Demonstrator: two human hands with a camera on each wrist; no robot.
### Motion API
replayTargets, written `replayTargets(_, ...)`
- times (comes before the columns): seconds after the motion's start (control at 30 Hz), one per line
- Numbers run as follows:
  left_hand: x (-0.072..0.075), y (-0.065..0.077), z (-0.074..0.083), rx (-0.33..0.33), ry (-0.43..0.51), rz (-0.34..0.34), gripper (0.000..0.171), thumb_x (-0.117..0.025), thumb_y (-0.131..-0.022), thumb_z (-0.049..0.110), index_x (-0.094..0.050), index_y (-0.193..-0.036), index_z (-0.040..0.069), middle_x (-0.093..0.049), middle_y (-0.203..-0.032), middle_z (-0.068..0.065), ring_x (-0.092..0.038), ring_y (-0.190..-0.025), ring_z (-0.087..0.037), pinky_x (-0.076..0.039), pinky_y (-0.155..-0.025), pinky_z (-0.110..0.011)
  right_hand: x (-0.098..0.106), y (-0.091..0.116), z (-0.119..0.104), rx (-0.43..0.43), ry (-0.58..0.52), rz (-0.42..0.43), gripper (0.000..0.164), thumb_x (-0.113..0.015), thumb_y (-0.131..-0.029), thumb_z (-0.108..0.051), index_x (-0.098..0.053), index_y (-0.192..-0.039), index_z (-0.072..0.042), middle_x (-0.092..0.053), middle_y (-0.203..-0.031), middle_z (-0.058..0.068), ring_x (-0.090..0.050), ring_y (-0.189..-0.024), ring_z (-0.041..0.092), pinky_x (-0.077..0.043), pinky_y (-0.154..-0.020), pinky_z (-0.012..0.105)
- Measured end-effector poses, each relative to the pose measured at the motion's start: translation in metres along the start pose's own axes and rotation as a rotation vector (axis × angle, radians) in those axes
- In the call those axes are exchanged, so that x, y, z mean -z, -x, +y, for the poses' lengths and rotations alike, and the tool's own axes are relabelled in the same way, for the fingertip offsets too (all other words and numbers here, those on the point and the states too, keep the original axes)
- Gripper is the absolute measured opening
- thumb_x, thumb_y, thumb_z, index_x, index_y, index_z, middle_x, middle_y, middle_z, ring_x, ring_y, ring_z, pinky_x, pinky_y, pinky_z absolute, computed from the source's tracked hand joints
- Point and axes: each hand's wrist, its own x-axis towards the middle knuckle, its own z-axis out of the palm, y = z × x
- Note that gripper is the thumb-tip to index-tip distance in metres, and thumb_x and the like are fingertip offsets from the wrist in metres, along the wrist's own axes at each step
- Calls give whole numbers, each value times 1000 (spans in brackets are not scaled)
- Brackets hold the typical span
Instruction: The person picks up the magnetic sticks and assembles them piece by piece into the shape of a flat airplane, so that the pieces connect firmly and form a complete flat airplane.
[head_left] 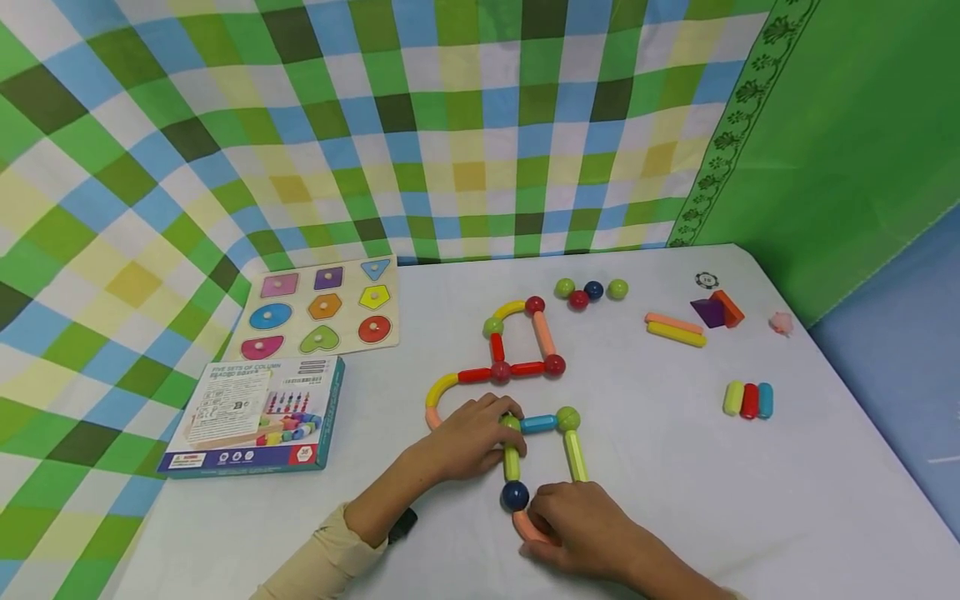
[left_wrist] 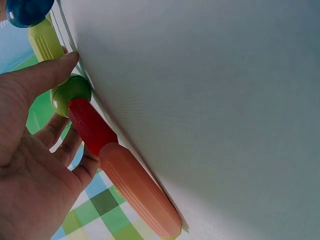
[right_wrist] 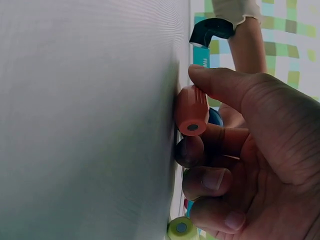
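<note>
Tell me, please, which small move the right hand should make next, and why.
Perhaps the right hand should release the peach curve and fetch the spare red ball for the curve's near end: the right wrist view shows that end bare, with no ball attached.

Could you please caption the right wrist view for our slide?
Right hand pinching a salmon-coloured piece, its flat, round end in full view.

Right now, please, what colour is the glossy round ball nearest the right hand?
The ball is dark blue, clearest in the head view.
</note>
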Motion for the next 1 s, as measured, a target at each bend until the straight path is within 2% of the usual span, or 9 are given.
replayTargets(0.2,0,0,0,-2,4,-2,25,-72,-84,24,-70,-105,38,-51,-124,5,-42,-115,-14,-44,-91,-33,0,1,0,-8,1,-8,29,-67,-81,-53,-57,-74,-27,-41,-64,-16,-38,-55,1,-30,-47,21)
replayTargets(0.3,0,0,0,-1,-3,-4,25,-72,-84,24,-69,-105,39,-51,-124,5,-42,-115,-14,-44,-91,-33,4,3,4,-11,-37,9,32,-65,-81,-58,-58,-76,-28,-43,-64,-18,-40,-56,0,-33,-49,21)
replayTargets(0.37,0,-1,0,0,-5,-7,26,-72,-84,25,-69,-106,39,-51,-125,5,-42,-115,-14,-44,-91,-33,11,6,10,-45,-83,24,34,-63,-80,-61,-59,-80,-28,-46,-67,-19,-42,-59,0,-36,-53,21)
replayTargets(0.43,-1,0,-1,0,-9,-10,27,-73,-84,25,-69,-107,39,-51,-125,5,-42,-116,-14,-44,-91,-33,25,9,21,-115,-122,67,32,-62,-81,-61,-61,-84,-29,-49,-69,-19,-46,-62,1,-39,-58,23)
replayTargets(0.5,-1,0,-1,0,-13,-10,27,-73,-84,26,-68,-108,39,-50,-125,5,-42,-116,-14,-44,-91,-33,43,14,39,-201,-139,150,28,-63,-83,-57,-63,-89,-29,-52,-72,-18,-48,-66,4,-41,-61,25)
replayTargets(0.6,-2,0,-1,-2,-31,-3,29,-72,-84,27,-68,-110,37,-50,-125,5,-42,-115,-14,-44,-90,-32,73,23,74,-319,-119,317,20,-66,-87,-45,-64,-93,-25,-55,-74,-11,-49,-68,11,-42,-59,27)
replayTargets(0.7,-3,1,-1,-6,-42,0,30,-72,-84,27,-67,-112,35,-50,-126,5,-42,-115,-14,-44,-90,-32,97,35,113,-393,-87,455,23,-64,-90,-39,-65,-98,-17,-58,-78,-2,-49,-69,17,-42,-54,28)
replayTargets(0.87,-1,1,0,-15,-35,-10,34,-70,-85,26,-65,-119,32,-50,-129,5,-42,-116,-15,-44,-90,-32,114,43,167,-488,-46,529,38,-60,-91,-41,-62,-106,-6,-61,-91,12,-54,-76,26,-44,-54,33)
replayTargets(1.0,-1,1,1,-10,-42,-24,39,-69,-86,27,-63,-125,30,-49,-132,6,-41,-116,-15,-43,-90,-31,115,36,193,-556,-23,516,54,-59,-91,-44,-55,-121,1,-50,-116,24,-53,-91,39,-48,-67,50)
